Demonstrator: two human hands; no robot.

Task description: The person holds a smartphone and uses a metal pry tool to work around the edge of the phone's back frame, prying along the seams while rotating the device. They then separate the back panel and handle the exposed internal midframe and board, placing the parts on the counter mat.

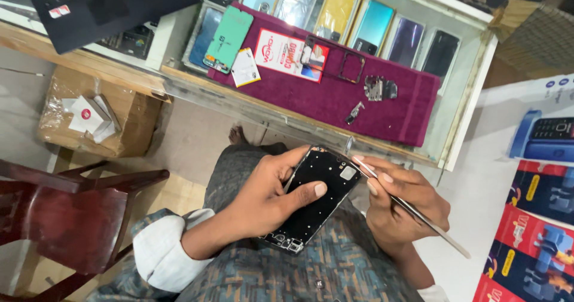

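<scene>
Black and stripped of its cover, a phone frame [315, 197] is held over the lap in the left hand [263, 194], whose grip is closed around it, thumb laid across its face. Thin metal tweezers [412, 209] are pinched in the narrow grip of the right hand [403, 203], their tip brought to the frame's upper right corner. Farther off, a maroon cloth [335, 96] is spread on the glass-topped surface [472, 93], carrying a green phone back [228, 39], a bare rectangular bezel [341, 63] and small metal parts [379, 89], with a row of phones seen beneath the glass.
</scene>
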